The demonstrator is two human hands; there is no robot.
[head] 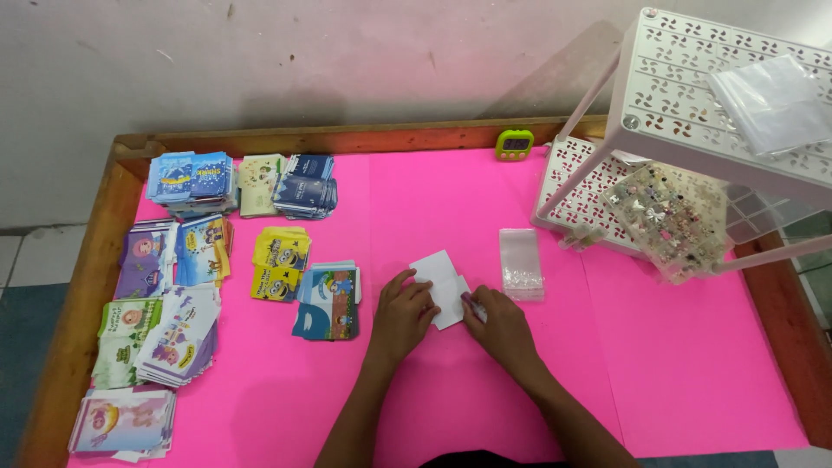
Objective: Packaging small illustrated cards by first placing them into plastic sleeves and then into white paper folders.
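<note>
Head view: my left hand (403, 310) lies flat on the white rectangular card (440, 286) on the pink table (676, 364); my right hand (498, 325) pinches its lower edge. Just right of the card lies a small clear plastic bag (522, 263).

- Pink table cover (676, 381), wooden rim (347, 139).
- Stacks of cartoon-printed packets (186, 277) at left.
- Green timer (515, 144) at far edge.
- White perforated rack (693, 95); bag of small trinkets (667, 221), possibly beads.
</note>
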